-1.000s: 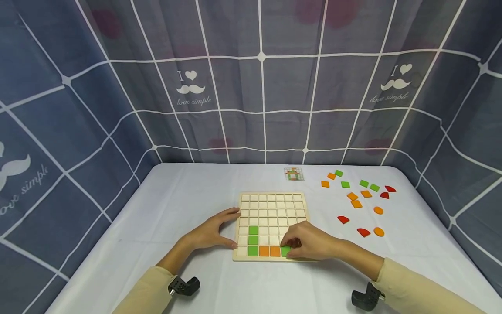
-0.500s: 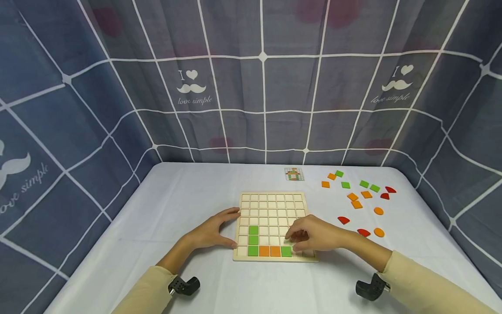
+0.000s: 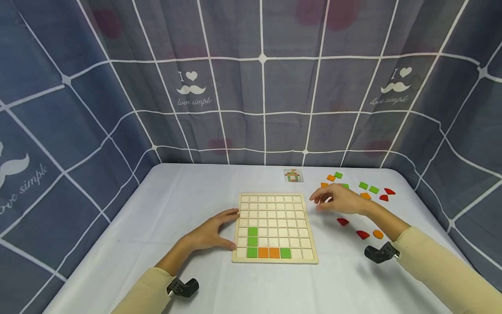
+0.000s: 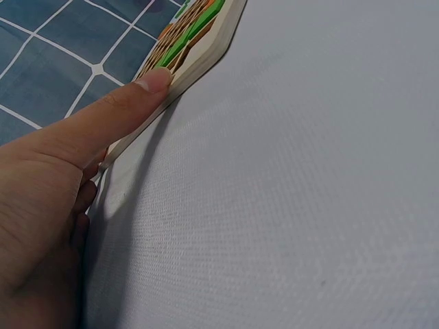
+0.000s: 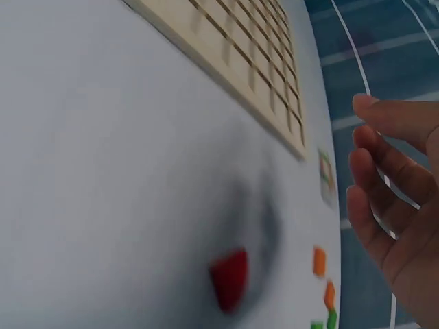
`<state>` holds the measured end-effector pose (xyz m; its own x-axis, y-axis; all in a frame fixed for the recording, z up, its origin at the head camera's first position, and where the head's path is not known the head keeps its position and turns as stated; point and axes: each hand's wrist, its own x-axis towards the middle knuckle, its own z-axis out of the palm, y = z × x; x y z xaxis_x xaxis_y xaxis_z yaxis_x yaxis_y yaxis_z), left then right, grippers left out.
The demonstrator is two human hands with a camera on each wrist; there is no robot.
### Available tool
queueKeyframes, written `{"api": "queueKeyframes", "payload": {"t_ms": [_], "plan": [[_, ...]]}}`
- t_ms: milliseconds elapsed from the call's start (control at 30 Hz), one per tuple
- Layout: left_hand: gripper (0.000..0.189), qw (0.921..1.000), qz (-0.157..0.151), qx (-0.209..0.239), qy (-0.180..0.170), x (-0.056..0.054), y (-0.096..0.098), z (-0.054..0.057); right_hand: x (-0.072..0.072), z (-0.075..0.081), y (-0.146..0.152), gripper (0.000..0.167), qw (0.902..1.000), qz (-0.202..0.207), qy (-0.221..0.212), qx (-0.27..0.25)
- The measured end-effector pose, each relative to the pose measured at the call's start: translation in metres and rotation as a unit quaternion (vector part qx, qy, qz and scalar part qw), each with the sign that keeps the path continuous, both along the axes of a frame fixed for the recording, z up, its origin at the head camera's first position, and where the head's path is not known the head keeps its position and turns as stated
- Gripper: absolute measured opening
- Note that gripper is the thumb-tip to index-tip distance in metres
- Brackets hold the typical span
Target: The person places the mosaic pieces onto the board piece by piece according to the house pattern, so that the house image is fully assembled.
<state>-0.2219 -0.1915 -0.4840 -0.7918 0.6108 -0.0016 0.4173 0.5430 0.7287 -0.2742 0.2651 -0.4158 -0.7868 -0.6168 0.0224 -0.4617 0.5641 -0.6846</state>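
A wooden grid board (image 3: 280,213) lies flat on the white cloth. Three green square tiles (image 3: 252,241) form a column near its left side, with two orange tiles (image 3: 263,253) and another green tile (image 3: 286,253) along the bottom row. My left hand (image 3: 209,231) rests at the board's left edge, fingers spread; in the left wrist view the thumb (image 4: 123,110) touches the board's rim. My right hand (image 3: 341,199) hovers right of the board with loosely bent fingers and nothing between them, also seen as a raised hand (image 5: 405,199) in the right wrist view.
A small picture card (image 3: 293,175) lies behind the board. Loose green tiles (image 3: 363,186), orange tiles (image 3: 331,178), red wedges (image 3: 362,235) and an orange disc (image 3: 378,234) are scattered at right, some hidden under my right hand. A checked curtain (image 3: 235,87) surrounds the table.
My right hand has let go of the green tile in the bottom row, lifted off and moved right and away, past the board's right edge. The left hand has stayed in place.
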Motion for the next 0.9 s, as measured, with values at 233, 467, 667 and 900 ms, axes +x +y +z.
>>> {"api": "queueKeyframes", "payload": {"t_ms": [233,467,667,900], "plan": [[0.100,1.0000,-0.002,0.001,-0.002,0.000,0.000,0.001,-0.031,0.010,0.048,0.028,0.9906,-0.124,0.004,0.059],[0.100,1.0000,0.003,-0.004,0.002,-0.001,-0.001,0.003,-0.049,0.001,0.083,0.036,0.9790,-0.177,0.004,0.101],[0.100,1.0000,-0.002,-0.004,-0.005,0.001,-0.001,0.002,-0.061,-0.022,0.094,0.043,0.9679,-0.200,0.003,0.151],[0.100,1.0000,0.001,0.000,0.002,0.001,-0.001,0.001,-0.064,-0.034,0.093,0.036,0.9645,-0.217,0.021,0.149]]}}
